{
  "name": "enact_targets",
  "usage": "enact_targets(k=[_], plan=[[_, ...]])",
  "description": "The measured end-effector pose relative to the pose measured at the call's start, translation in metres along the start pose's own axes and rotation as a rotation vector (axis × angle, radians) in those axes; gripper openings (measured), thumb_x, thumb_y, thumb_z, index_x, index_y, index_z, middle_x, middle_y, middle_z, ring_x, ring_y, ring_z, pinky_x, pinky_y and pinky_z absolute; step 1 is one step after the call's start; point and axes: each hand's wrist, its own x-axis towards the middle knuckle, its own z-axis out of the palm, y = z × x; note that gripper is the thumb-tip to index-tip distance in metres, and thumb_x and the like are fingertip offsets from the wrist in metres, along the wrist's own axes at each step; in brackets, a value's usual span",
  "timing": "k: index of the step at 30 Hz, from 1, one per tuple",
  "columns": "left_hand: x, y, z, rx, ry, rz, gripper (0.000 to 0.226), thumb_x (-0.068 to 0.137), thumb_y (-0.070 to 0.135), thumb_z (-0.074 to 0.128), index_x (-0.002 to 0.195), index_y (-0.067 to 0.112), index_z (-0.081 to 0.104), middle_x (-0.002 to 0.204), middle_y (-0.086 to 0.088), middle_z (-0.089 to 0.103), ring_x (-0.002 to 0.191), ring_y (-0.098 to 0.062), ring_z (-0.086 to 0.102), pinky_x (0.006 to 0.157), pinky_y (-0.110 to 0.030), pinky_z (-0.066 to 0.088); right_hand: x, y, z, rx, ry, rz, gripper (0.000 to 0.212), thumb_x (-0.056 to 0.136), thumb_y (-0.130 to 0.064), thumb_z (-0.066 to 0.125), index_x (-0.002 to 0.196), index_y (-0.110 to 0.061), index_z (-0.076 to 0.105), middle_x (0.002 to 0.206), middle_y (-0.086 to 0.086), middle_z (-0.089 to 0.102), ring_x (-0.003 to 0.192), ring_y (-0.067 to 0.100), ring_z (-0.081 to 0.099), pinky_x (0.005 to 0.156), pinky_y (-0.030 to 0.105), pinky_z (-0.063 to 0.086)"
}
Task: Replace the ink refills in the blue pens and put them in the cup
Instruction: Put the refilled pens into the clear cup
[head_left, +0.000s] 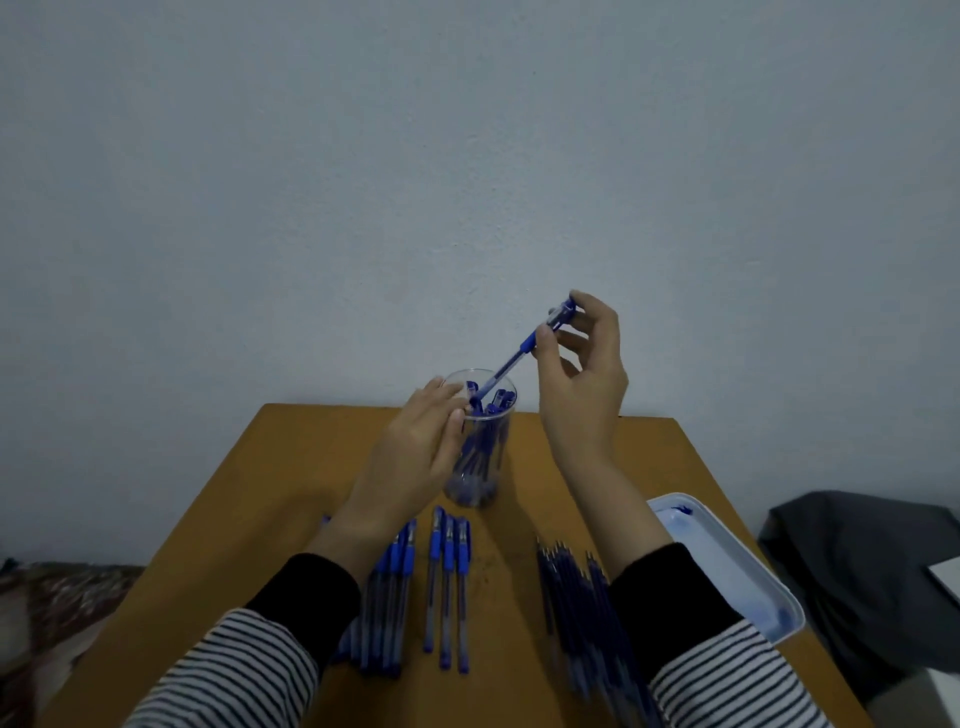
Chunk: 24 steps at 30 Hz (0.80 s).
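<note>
A clear plastic cup (496, 470) stands near the table's far edge with several blue pens upright inside. My right hand (584, 384) pinches the upper end of a blue pen (511, 364) that slants down toward the cup's mouth. At the pen's lower end, by the cup's rim, are the fingertips of my left hand (415, 457); whether they grip it is unclear. Three blue pens (448, 587) lie side by side on the table in front of the cup. A further group of pens (387, 597) is partly hidden under my left wrist. A pile of thin refills (571, 597) lies right of centre.
The wooden table (260, 519) ends just behind the cup, with a plain wall beyond. A white tray (727, 566) with blue ink stains sits at the table's right edge. A dark grey cloth (862, 561) lies off the table to the right, and patterned fabric (62, 613) to the left.
</note>
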Motion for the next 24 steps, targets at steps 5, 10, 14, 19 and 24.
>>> enact_targets(k=[5, 10, 14, 19, 24], plan=[[-0.013, -0.006, -0.006, -0.021, -0.044, -0.065, 0.047, 0.107, 0.030, 0.040, 0.151, 0.015, 0.045, 0.155, 0.011, 0.039, 0.149, -0.004, 0.027, 0.120, -0.025, 0.027, -0.001, 0.008, 0.007, -0.048, -0.088, -0.047, 0.031, 0.096, -0.006, 0.061, 0.121, -0.024, 0.054, 0.107, -0.013, 0.062, 0.098, 0.008, 0.064, 0.079, 0.021, 0.056], [-0.022, -0.009, -0.008, -0.043, -0.151, -0.056, 0.055, 0.107, 0.036, 0.033, 0.159, 0.018, 0.029, 0.165, 0.010, 0.025, 0.153, -0.003, 0.016, 0.123, -0.026, 0.021, -0.012, 0.034, 0.010, -0.328, -0.240, -0.137, 0.016, 0.092, -0.004, 0.064, 0.107, -0.010, 0.066, 0.096, -0.002, 0.068, 0.086, 0.006, 0.064, 0.077, 0.020, 0.053], [-0.021, -0.005, -0.014, -0.063, -0.190, -0.075, 0.057, 0.106, 0.036, 0.033, 0.159, 0.018, 0.026, 0.166, 0.009, 0.021, 0.153, -0.001, 0.013, 0.124, -0.025, 0.018, -0.018, 0.046, 0.008, -0.501, -0.290, -0.299, 0.013, 0.090, -0.003, 0.065, 0.098, 0.000, 0.074, 0.099, 0.010, 0.072, 0.090, 0.018, 0.066, 0.082, 0.013, 0.049], [-0.042, -0.011, -0.029, -0.089, -0.165, -0.194, 0.053, 0.108, 0.038, 0.037, 0.158, 0.023, 0.029, 0.162, 0.017, 0.023, 0.151, 0.003, 0.012, 0.120, -0.018, 0.015, -0.042, 0.036, -0.009, -0.384, -0.168, -0.226, 0.017, 0.094, -0.003, 0.062, 0.109, -0.003, 0.070, 0.105, 0.004, 0.070, 0.096, 0.011, 0.064, 0.084, 0.015, 0.050], [-0.095, -0.033, -0.043, -0.140, -0.135, -0.458, 0.046, 0.106, 0.030, 0.049, 0.151, 0.029, 0.042, 0.154, 0.020, 0.035, 0.147, 0.003, 0.021, 0.121, -0.028, 0.023, -0.093, 0.041, -0.028, -0.369, -0.210, -0.099, 0.022, 0.093, -0.005, 0.062, 0.112, -0.016, 0.065, 0.104, -0.009, 0.063, 0.098, 0.003, 0.061, 0.084, 0.012, 0.049]])
